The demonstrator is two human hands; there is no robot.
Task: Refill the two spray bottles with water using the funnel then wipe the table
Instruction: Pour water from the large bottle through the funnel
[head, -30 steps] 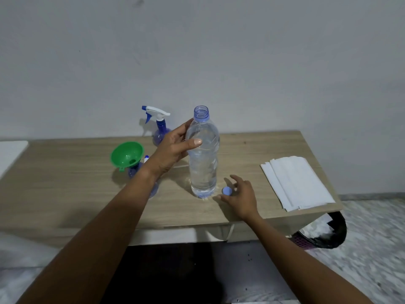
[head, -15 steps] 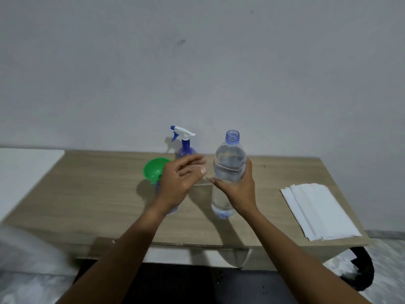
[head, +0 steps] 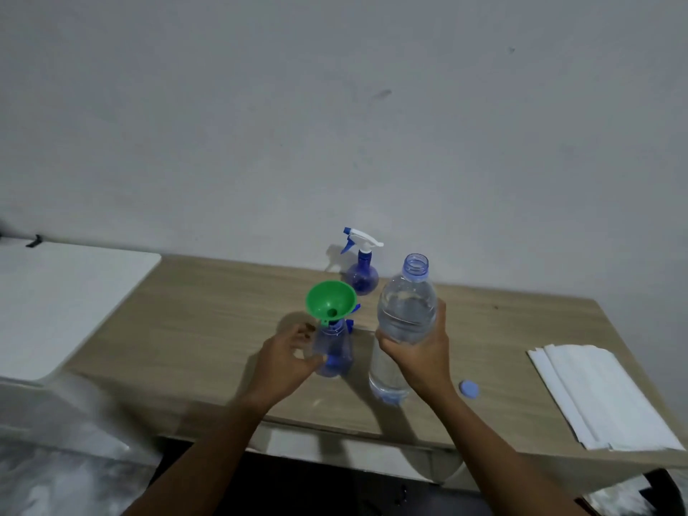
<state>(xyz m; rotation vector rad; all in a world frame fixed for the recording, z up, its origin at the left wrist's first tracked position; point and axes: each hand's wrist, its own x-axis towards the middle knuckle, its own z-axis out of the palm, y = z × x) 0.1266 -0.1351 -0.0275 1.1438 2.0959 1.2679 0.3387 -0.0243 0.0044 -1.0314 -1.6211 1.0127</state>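
Your left hand (head: 284,361) holds the blue plastic spray bottle (head: 334,348) under the green funnel (head: 327,299); your right hand (head: 420,351) grips the clear water bottle (head: 405,310).

water bottle (head: 405,303) middle: behind right hand (head: 417,351) | lower-left corner (head: 74,441): blurred

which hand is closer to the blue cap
Right. The right hand, holding the water bottle, is just left of the cap; the left hand is farther left, at the near spray bottle.
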